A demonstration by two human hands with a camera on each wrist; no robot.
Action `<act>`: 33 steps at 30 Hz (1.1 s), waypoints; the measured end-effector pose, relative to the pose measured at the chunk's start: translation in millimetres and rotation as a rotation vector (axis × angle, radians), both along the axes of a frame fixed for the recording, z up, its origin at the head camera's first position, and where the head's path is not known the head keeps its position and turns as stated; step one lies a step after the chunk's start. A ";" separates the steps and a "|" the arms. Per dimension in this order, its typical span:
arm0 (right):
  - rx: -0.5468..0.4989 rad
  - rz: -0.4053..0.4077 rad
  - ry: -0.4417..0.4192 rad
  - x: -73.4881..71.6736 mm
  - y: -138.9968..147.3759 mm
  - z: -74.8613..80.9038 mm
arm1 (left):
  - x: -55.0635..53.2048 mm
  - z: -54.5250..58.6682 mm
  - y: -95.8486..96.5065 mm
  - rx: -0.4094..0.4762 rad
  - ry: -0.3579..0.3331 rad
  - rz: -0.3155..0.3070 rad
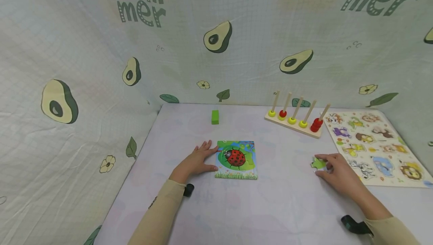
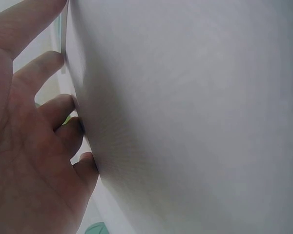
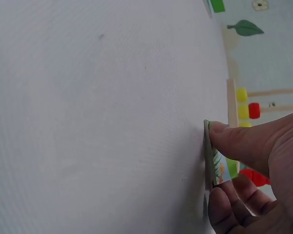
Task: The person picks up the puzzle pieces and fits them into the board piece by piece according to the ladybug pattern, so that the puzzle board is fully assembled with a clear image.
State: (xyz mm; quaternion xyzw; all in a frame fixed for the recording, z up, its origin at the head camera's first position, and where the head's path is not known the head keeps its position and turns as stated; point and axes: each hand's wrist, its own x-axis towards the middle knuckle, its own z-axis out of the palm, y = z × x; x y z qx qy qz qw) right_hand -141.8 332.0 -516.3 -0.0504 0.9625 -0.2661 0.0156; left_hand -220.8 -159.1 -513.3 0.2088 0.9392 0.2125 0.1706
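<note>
A square ladybug puzzle [image 1: 248,167] lies flat on the table in the head view. My left hand [image 1: 196,162] rests at its left side, fingers spread, with thumb and index finger at the edge. In the left wrist view the left hand's fingertips [image 2: 89,163] touch the tabletop. Well to the right of the puzzle, my right hand [image 1: 343,175] pinches a small green jigsaw piece [image 1: 317,163] between thumb and fingers. The right wrist view shows that piece [image 3: 219,168] close to the table surface, its far part hidden by the fingers.
Behind the right hand stands a wooden peg counter [image 1: 292,126] with yellow and red beads. An animal puzzle board [image 1: 368,149] lies at the right. A green block [image 1: 215,117] sits near the back. A printed cloth [image 1: 250,76] hangs behind the table.
</note>
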 end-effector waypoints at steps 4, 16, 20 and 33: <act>-0.007 -0.002 -0.007 -0.2 1.8 0.7 | 0.0 -1.1 -0.7 -0.003 0.002 -0.002; -0.049 -0.018 -0.050 1.0 -0.8 -0.3 | 0.3 -3.5 -1.4 0.007 -0.001 -0.006; -0.097 -0.038 -0.076 -0.6 -0.6 1.4 | 0.5 -3.3 -1.2 0.010 0.001 -0.006; -0.181 -0.052 -0.027 0.3 -7.9 2.3 | -0.1 -4.2 -0.8 -0.008 0.009 0.003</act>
